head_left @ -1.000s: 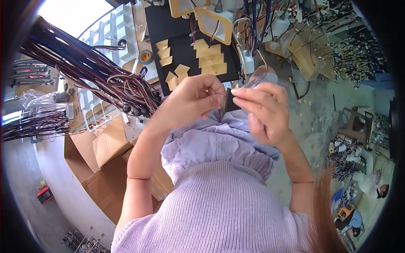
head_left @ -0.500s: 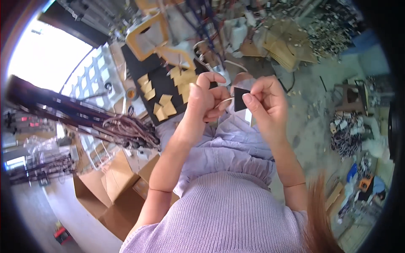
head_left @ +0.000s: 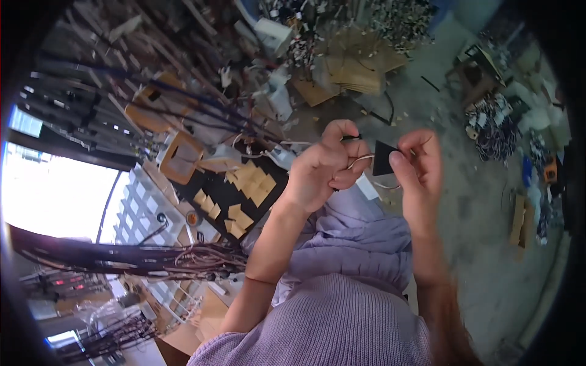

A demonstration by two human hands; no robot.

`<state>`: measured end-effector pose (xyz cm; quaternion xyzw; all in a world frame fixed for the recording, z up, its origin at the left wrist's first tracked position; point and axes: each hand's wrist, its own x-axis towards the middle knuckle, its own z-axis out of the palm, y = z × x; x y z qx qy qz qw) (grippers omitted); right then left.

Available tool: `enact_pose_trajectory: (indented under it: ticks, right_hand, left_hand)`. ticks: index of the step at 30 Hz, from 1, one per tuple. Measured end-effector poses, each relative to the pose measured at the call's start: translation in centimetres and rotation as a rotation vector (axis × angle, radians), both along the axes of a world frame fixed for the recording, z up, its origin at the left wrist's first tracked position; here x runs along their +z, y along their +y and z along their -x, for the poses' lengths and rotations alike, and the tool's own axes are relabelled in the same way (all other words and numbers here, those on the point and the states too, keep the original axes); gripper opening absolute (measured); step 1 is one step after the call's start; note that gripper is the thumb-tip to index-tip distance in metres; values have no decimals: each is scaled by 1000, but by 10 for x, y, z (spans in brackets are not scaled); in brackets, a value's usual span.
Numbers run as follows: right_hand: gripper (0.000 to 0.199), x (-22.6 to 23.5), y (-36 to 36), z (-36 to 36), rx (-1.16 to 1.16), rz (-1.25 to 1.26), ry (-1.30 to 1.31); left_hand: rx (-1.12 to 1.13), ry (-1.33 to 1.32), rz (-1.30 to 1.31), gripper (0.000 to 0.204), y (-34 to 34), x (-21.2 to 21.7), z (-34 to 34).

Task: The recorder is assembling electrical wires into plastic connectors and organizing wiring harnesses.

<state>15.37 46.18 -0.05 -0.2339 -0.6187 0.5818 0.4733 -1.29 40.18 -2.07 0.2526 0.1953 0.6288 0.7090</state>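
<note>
The view has swung since half a second ago, and both hands and the flat black piece [head_left: 384, 160] now sit farther right in it.
The right hand [head_left: 421, 174] pinches the black piece at its right edge between thumb and fingers, above the lavender fabric [head_left: 348, 238] of the lap. The left hand [head_left: 323, 171] is curled, its fingers closed about a pale wire [head_left: 360, 159] that reaches the piece's left side. A white tab [head_left: 367, 186] shows just below. Tan pieces [head_left: 253, 182] lie on a black mat [head_left: 223, 200] beyond the left forearm.
</note>
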Motion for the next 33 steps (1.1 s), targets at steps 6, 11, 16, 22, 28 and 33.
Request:
enact_pose_trajectory:
  ticks: [6,11,16,22,28,33]
  right_hand:
    - [21,-5,8,-8,-43,100,84]
    - [16,-7,26,-11,11,-12,11]
    - [8,-4,43,-9,-33,-176,-38]
    - [19,-2,46,-6,-24,-304,-168]
    - [31,-5,51,-9,-36,-356,-231]
    - [34,-2,49,-10,-6,-305,-293]
  left_hand:
    - [-6,-25,20,79,23,-1,-7]
    - [341,421,-153,46,35,4,-27]
    - [594,668,-285,42,39,-4,-45]
    - [785,896,-254,31,36,-6,-39]
    - [885,1261,-122,32,26,6,-43]
    - [966,1412,-207,30,26,4,-45]
